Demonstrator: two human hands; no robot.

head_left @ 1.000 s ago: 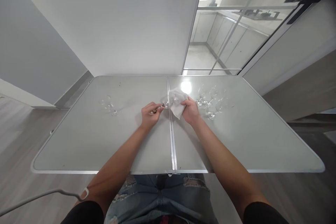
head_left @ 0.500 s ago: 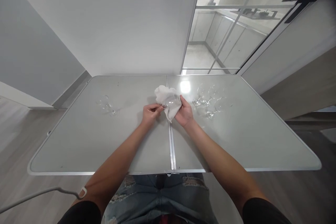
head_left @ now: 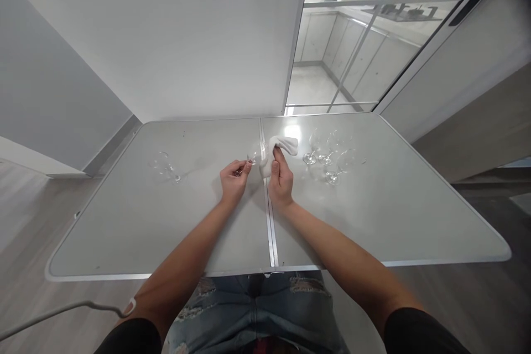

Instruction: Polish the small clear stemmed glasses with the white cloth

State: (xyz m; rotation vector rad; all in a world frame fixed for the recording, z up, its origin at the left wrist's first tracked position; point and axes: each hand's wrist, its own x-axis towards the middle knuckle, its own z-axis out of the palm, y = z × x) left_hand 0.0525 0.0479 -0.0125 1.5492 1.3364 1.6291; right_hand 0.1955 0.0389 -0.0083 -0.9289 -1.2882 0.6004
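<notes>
Over the middle of a grey folding table point(head_left: 166, 232), my left hand point(head_left: 233, 179) pinches the stem of a clear wine glass point(head_left: 254, 157) held on its side. My right hand point(head_left: 281, 178) grips a white cloth point(head_left: 282, 146) pressed against the bowl of that glass. The bowl is partly hidden by the cloth. Both hands hover just above the table's centre seam.
Three more clear wine glasses point(head_left: 329, 156) stand in a group to the right of my hands. One clear wine glass point(head_left: 165, 166) stands alone on the left half. A white wall and a glass sliding door point(head_left: 365, 38) lie behind the table. A white cable point(head_left: 62, 312) hangs at bottom left.
My right hand has turned and slid the cloth around the glass bowl, from the right side to over the top. My left hand kept hold of the stem.
</notes>
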